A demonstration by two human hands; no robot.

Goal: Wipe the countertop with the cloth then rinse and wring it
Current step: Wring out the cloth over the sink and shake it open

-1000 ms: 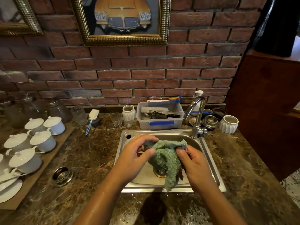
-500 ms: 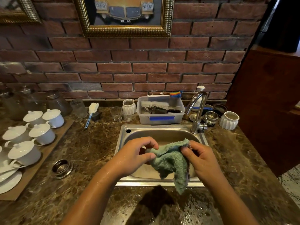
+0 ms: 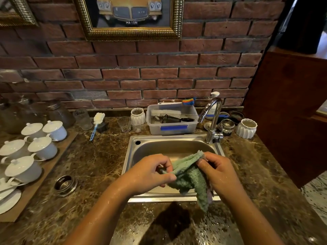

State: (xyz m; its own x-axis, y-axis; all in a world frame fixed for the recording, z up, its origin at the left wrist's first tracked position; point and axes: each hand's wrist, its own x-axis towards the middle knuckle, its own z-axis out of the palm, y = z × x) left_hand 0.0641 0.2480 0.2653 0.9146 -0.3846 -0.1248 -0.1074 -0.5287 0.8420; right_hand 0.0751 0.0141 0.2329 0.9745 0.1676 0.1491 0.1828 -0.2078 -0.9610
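1. The shaggy green terry cloth (image 3: pixel 187 175) is held in the air between both hands, over the near half of the stainless steel sink basin (image 3: pixel 177 137). Its lowest tail hangs past the sink's near rim, above the brown marbled stone countertop (image 3: pixel 99 156)
2. The left hand (image 3: pixel 150 174) has its fingers curled and pinches the cloth's left edge between thumb and fingertips
3. The right hand (image 3: pixel 217 174) curls its fingers round the cloth's upper right corner, with the thumb pressed on the front of the fabric
4. The cloth hangs loose and partly spread, not twisted into a rope, so I judge that no wringing is under way at this instant
5. The curved chrome tap (image 3: pixel 212 117) at the sink's far right corner shows no stream of water, and its spout is well apart from the cloth
6. Droplets on both forearms and a wet sheen on the near strip of countertop suggest that the wiping and some rinsing are done. Whether the cloth has been squeezed cannot be told
7. Probably left to do: a firm twist over the basin, with the tail drawn in so that drips miss the counter
8. A clear plastic tub with a blue tape strip (image 3: pixel 172 128) stands just beyond the sink, and a metal ring (image 3: pixel 65 185) lies to its left
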